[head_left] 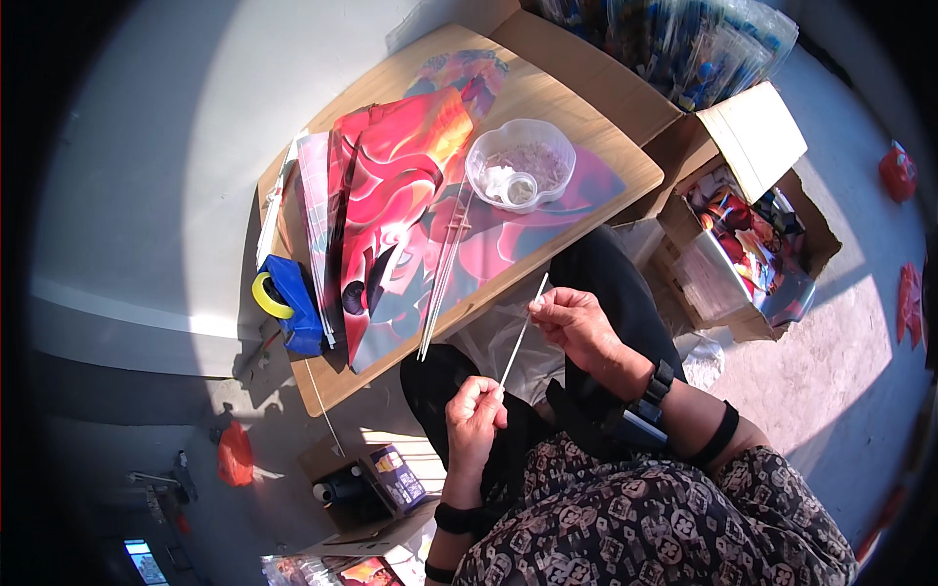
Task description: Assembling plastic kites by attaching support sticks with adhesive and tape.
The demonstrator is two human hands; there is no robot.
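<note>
A thin white rod (520,337) slants across my lap, held between both hands. My left hand (473,415) pinches its lower end. Around its upper end, the fingers of my right hand (576,324) are closed. In front of me on the wooden table (337,386) lie red and orange printed sheets (391,186), folded kite-like material by their look. Several more thin white rods (442,278) rest on the sheets near the table's front edge. A clear scalloped plastic bowl (523,137) with small pale pieces and a small round cup stands right of the sheets.
A blue tape dispenser (298,303) with yellow tape sits at the table's left edge. To the right, an open cardboard box (674,259) holds colourful printed pieces. Plastic-wrapped packs (718,59) fill the back. Another carton (337,459) stands on the floor, lower left, beside an orange bag (234,454).
</note>
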